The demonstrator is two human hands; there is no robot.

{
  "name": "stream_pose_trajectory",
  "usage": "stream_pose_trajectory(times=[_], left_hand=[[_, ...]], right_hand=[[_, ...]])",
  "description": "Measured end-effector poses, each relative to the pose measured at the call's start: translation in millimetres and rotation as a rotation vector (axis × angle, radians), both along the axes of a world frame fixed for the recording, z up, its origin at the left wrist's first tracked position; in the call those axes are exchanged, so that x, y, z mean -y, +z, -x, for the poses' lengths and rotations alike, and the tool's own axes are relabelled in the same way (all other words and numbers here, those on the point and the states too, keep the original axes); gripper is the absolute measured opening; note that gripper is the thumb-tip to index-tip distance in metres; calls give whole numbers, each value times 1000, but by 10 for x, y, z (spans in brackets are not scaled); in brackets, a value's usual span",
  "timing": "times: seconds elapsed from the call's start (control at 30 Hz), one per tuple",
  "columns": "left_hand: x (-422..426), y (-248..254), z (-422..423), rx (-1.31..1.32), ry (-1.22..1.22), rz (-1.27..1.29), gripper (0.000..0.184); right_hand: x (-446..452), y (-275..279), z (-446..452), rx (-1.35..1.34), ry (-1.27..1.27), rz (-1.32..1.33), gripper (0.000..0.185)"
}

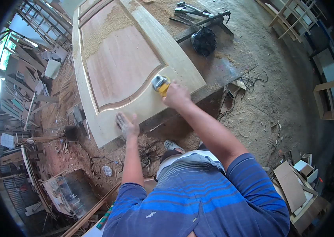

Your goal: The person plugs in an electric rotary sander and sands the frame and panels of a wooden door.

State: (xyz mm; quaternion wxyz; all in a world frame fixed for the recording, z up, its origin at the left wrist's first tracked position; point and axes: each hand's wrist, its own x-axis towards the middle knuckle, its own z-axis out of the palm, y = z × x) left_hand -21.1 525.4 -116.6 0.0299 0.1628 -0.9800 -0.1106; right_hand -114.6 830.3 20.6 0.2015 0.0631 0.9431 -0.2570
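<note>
A pale wooden door panel [182, 73] with a curved inner frame lies flat on a workbench, its upper part strewn with sawdust. My right hand [176, 94] is closed around a yellow power tool [161, 84] with a silver head, which is on the door's bottom rail beside the curved moulding. On the same rail, further left, my left hand [127, 125] lies with its fingers spread and nothing in it.
Behind the door's right edge are metal clamps [214, 19] and a black plastic bag [203, 41]. Cables [254, 79] trail at the bench's right corner. Wood scraps [29, 75] are piled at the left; wooden frames [331, 96] stand at the right. Sawdust covers the floor.
</note>
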Motion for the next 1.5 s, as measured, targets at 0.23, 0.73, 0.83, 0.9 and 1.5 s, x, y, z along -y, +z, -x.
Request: stream_pose_trajectory(times=[0.23, 0.73, 0.83, 0.9, 1.5], left_hand=[[606, -107, -176, -20, 131, 40, 110], [1022, 207, -895, 39, 474, -162, 90], [951, 257, -1058, -97, 488, -277, 75], [940, 214, -1183, -212, 477, -274, 66], [1420, 364, -1712, -513, 400, -273, 59]], right_hand=[[-6, -59, 38, -14, 9, 38, 73], [-215, -26, 31, -61, -15, -36, 73], [344, -85, -247, -53, 129, 27, 74], [769, -110, -431, -79, 180, 68, 71], [3128, -245, -1070, -81, 661, 180, 67]])
